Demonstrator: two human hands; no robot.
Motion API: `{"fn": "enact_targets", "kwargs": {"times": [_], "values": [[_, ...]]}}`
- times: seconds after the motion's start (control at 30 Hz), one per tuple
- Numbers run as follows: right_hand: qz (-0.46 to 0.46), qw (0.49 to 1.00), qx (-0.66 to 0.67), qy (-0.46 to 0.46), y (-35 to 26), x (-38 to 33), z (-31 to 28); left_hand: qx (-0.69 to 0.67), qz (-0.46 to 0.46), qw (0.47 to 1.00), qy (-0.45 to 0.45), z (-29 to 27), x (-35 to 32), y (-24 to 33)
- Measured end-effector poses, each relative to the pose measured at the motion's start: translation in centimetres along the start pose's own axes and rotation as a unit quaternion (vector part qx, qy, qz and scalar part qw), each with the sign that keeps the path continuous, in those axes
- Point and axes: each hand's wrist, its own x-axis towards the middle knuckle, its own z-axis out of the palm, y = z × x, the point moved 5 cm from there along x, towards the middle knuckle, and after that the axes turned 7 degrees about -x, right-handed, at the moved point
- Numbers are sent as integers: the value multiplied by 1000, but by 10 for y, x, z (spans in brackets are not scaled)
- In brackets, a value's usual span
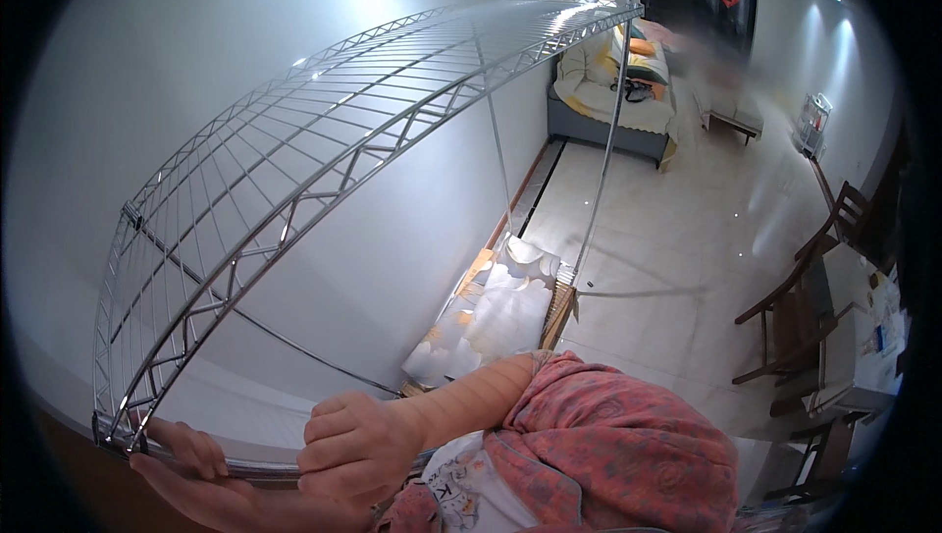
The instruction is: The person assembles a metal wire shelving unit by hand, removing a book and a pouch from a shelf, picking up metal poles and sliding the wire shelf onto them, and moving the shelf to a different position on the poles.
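A chrome wire shelf (383,116) stretches from the near left corner to the far right, held up on thin metal posts. At its near corner, my left hand (191,474) wraps round a shiny metal pole (267,470), with the fingers on the far side and the palm on the near side. My right hand (355,447) is closed on the same pole a little to the right, knuckles up. Where the pole passes under that hand, it is hidden. A red patterned sleeve (618,435) is pushed up on my right arm.
Beneath the shelf lies a white, grey and yellow printed board or package (491,312). A grey sofa (608,131) stands at the far end by the wall. Wooden chairs (800,312) and a cluttered white table (859,337) are on the right.
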Motion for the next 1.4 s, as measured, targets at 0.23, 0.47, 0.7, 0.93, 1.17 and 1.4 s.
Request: {"fn": "enact_targets", "kwargs": {"times": [0.23, 0.47, 0.7, 0.93, 1.17, 1.4], "values": [[52, 995, 47, -65, 5, -19, 9, 26, 20, 999, 24, -5, -3, 8], [147, 971, 20, -190, 12, -33, 1, 23, 30, 999, -16, 2, -4, 5], [190, 944, 45, -266, 28, -39, 23, -47, 11, 984, -171, 2, 2, 10], [23, 995, 94, 1, 77, -22, 7, 66, 38, 982, -174, 1, 5, 11], [171, 957, 173, 159, 128, 6, -9, 73, 64, 993, -64, -2, 38, 25], [265, 923, -215, 179, 171, -9, -72, 124, 114, 977, -131, 21, 47, 39]]}}
